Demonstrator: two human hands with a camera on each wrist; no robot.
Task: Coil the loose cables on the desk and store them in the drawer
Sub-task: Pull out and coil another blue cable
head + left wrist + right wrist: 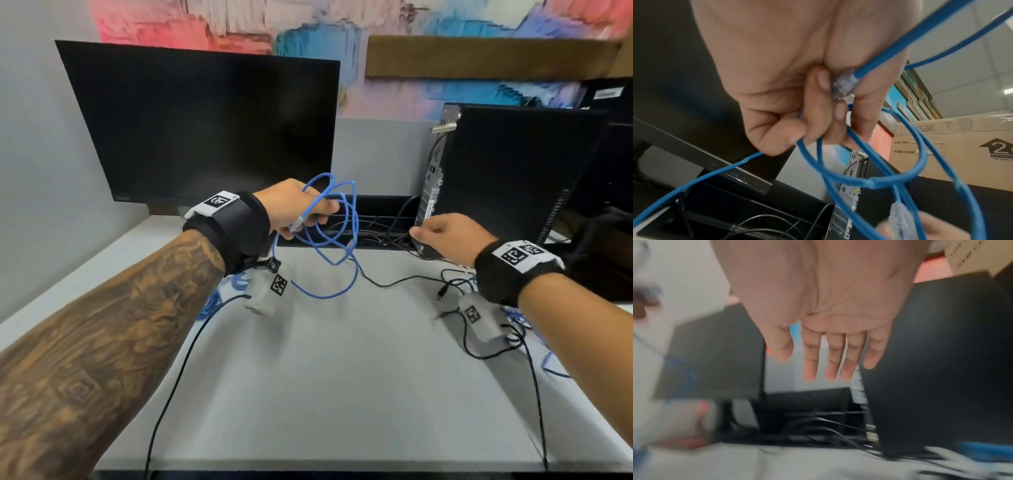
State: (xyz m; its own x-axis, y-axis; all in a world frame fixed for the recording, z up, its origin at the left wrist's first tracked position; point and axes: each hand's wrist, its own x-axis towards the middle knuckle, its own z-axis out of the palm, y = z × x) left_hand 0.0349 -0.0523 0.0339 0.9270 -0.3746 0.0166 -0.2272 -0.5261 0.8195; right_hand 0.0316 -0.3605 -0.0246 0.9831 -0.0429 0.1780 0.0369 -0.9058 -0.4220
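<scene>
Your left hand [297,209] pinches the thin blue network cable [337,236] in springy, uneven loops, clear plug beside your fingers [823,81], its tail drooping below onto the pale grey desk [342,377]; it looks light, so gather where loops cross. Your right hand [445,236] hangs spread, holding nothing, near the black computer tower [513,171], thin black cables [394,282] beneath it.

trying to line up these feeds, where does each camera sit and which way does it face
Head: on the head, looking down at the desk, both forearms and hands.
Left wrist: along the left hand, its grip on the blue cable.
Right wrist: along the right hand, fingers straight, toward the computer tower; blurred.
Shared: tower and monitor.
</scene>
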